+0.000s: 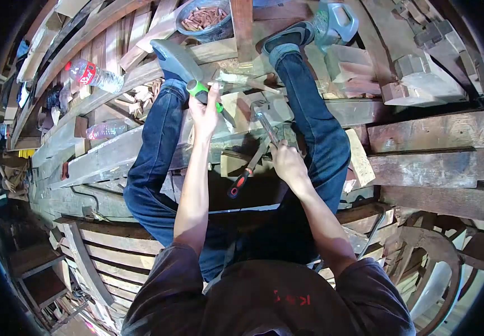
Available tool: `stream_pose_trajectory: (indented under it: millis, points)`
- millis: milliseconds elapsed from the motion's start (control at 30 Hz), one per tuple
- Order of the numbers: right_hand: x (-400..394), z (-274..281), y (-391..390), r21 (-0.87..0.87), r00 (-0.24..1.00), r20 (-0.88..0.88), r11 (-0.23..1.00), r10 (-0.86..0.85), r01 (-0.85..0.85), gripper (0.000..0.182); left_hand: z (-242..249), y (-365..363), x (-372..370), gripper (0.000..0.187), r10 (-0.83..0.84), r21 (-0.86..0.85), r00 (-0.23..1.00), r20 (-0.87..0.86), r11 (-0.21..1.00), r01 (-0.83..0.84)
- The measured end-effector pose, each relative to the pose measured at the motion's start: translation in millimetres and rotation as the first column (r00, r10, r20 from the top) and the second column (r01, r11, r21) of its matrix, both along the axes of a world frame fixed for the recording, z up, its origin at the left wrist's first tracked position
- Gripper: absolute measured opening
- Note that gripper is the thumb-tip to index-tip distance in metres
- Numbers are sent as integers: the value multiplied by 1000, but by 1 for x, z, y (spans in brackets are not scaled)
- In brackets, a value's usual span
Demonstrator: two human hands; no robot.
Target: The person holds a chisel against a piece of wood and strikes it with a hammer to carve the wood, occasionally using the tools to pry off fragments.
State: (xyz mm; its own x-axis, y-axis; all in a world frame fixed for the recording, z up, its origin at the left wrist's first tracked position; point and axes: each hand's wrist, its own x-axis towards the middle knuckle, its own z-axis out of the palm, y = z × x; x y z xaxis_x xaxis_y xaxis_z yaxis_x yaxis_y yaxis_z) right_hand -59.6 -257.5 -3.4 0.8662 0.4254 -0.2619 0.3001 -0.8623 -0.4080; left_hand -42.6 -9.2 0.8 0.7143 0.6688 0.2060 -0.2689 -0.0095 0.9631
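My left hand (pixel 204 115) is closed around a chisel with a green and black handle (pixel 197 88). Its blade slants down over a pale wood block (pixel 237 106) between my feet. In my right hand (pixel 290 163) is a hammer (pixel 265 124), gripped by the shaft, its metal head resting close to the wood and apart from the chisel. Between my knees lies another tool with a red and black handle (pixel 241 182) and a flat blade, touched by neither hand. A pale, stick-like piece (pixel 244 80) lies beyond the block.
A bucket of wood pieces (pixel 204 19) stands at the back. Plastic bottles lie on the left, one with a red label (pixel 93 77). A jug (pixel 337 25) stands past my right foot. Stacked planks (pixel 432 131) lie right, wood blocks (pixel 421 78) behind them, and a curved wooden frame (pixel 443 252) lower right.
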Motion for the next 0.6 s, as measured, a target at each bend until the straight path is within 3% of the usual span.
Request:
stream_pose_trajectory:
  millis: [167, 300, 467, 600]
  points:
    - [-2, -4, -3, 13, 997, 61, 998, 54, -55, 47, -8, 2, -3, 19, -27, 17, 1000, -3, 1000, 27]
    - [1, 1, 1, -9, 999, -38, 1000, 10, -11, 48, 0, -2, -7, 17, -26, 151, 1000, -14, 988, 28]
    - [1, 3, 0, 23, 999, -47, 1000, 18, -17, 49, -2, -5, -5, 19, -34, 95, 998, 48, 995, 29]
    - [0, -15, -4, 44, 997, 41, 996, 72, -74, 49, -1, -2, 0, 19, -35, 73, 999, 38, 997, 32]
